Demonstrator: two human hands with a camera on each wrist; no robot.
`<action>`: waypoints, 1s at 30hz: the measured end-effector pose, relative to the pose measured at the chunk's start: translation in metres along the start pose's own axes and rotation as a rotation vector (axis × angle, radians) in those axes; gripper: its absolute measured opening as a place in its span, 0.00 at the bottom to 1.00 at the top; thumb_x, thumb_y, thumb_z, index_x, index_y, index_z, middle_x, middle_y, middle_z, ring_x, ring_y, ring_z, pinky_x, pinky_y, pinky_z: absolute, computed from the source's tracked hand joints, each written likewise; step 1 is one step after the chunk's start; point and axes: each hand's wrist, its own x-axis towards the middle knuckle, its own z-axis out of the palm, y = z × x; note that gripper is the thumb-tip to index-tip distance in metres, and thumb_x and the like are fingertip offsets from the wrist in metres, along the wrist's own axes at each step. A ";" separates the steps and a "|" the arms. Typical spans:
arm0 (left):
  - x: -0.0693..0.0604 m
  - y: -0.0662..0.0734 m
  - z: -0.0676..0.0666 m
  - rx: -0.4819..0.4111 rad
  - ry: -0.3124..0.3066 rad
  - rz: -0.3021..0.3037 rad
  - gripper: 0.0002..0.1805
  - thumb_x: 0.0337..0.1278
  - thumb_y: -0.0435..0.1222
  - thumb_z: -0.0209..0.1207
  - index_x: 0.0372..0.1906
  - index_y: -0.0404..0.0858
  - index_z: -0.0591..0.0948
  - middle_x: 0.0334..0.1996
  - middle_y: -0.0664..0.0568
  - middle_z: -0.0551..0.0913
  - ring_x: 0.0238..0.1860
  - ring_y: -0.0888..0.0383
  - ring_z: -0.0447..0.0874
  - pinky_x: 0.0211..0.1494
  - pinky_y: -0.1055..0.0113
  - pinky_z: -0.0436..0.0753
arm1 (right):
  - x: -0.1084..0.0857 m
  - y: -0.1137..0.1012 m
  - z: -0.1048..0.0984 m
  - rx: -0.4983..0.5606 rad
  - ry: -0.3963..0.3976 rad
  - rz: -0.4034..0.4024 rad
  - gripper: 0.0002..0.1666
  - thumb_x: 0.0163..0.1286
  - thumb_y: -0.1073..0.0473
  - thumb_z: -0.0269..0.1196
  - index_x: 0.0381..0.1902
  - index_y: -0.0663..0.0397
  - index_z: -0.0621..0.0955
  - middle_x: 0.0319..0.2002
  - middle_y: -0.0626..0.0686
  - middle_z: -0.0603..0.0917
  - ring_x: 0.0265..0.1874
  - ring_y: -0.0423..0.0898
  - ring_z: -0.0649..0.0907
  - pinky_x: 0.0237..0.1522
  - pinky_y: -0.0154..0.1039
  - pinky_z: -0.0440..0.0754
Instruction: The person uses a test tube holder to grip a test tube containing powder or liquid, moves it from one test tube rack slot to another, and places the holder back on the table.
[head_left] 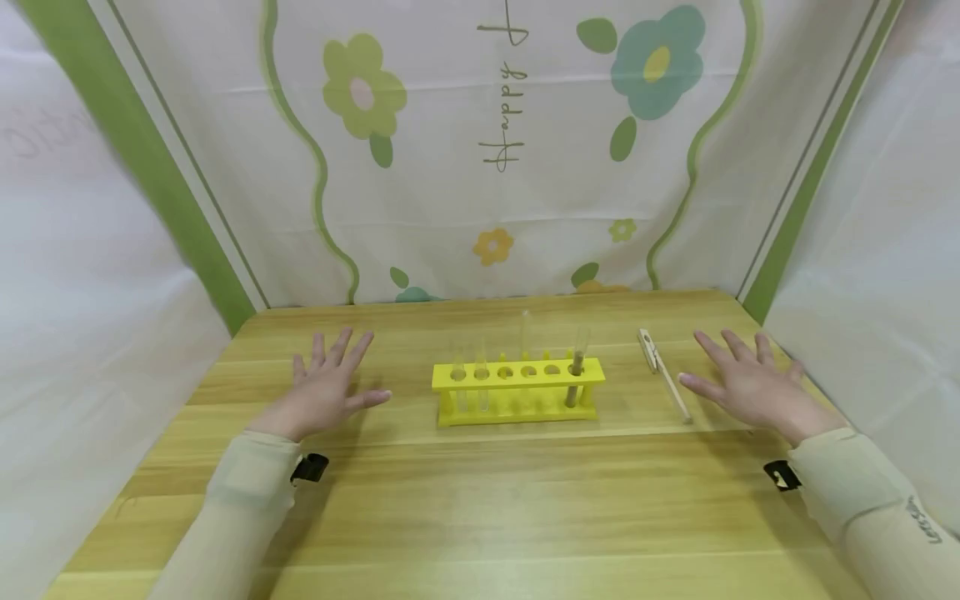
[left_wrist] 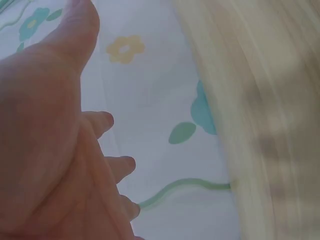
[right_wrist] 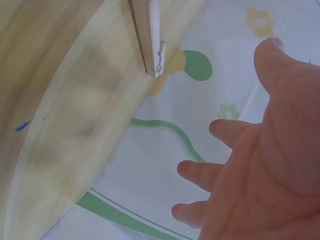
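A yellow test tube rack [head_left: 517, 414] stands mid-table. Two clear test tubes [head_left: 482, 387] sit in its left holes, and a test tube with dark grey contents [head_left: 574, 385] in its right-end hole. Another clear tube [head_left: 526, 332] rises at the rear middle; how it is seated is unclear. To the right of the rack lies a wooden test tube holder [head_left: 663, 372], its end also visible in the right wrist view [right_wrist: 155, 60]. My left hand [head_left: 322, 396], fingers spread, is left of the rack, holding nothing. My right hand [head_left: 753, 387] is spread beside the test tube holder, also holding nothing.
A wooden table [head_left: 480, 508] extends under both hands. Behind it hangs a white curtain [head_left: 435, 183] printed with flowers, and white cloth sides [head_left: 885, 275] with green strips close in left and right. Black bands [head_left: 309, 467] show at the wrists.
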 end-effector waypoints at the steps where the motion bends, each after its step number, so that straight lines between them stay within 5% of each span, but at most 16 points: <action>1: 0.000 0.001 0.001 -0.024 -0.004 0.010 0.56 0.60 0.68 0.52 0.80 0.46 0.39 0.77 0.36 0.30 0.71 0.30 0.16 0.60 0.24 0.27 | 0.000 0.000 -0.001 -0.004 0.002 -0.001 0.54 0.71 0.23 0.42 0.80 0.46 0.40 0.73 0.76 0.40 0.66 0.82 0.32 0.48 0.86 0.32; 10: 0.008 0.008 0.003 -0.230 -0.020 0.097 0.54 0.62 0.64 0.55 0.80 0.49 0.38 0.78 0.39 0.43 0.76 0.34 0.36 0.70 0.33 0.46 | 0.004 -0.006 -0.007 -0.044 0.041 -0.063 0.51 0.73 0.27 0.47 0.76 0.62 0.58 0.68 0.78 0.58 0.63 0.84 0.54 0.56 0.79 0.53; 16: 0.011 0.015 0.007 -0.311 -0.030 0.112 0.48 0.65 0.57 0.59 0.80 0.47 0.49 0.77 0.47 0.52 0.75 0.41 0.51 0.70 0.39 0.58 | 0.005 -0.008 -0.007 -0.016 0.014 -0.071 0.51 0.72 0.27 0.48 0.71 0.66 0.65 0.62 0.77 0.69 0.57 0.77 0.71 0.51 0.71 0.70; 22: 0.015 0.020 0.021 -0.439 -0.059 0.121 0.40 0.65 0.52 0.61 0.77 0.46 0.60 0.71 0.45 0.66 0.70 0.40 0.62 0.67 0.42 0.65 | 0.012 -0.010 -0.004 0.031 0.035 -0.065 0.47 0.73 0.29 0.50 0.66 0.67 0.72 0.49 0.69 0.83 0.47 0.69 0.81 0.43 0.63 0.77; 30: 0.029 0.035 0.044 -0.628 -0.045 0.062 0.30 0.65 0.44 0.64 0.69 0.45 0.71 0.61 0.48 0.77 0.60 0.47 0.76 0.60 0.50 0.76 | 0.024 -0.012 0.000 0.037 0.050 -0.068 0.39 0.74 0.38 0.55 0.61 0.69 0.76 0.45 0.68 0.85 0.44 0.66 0.83 0.41 0.61 0.78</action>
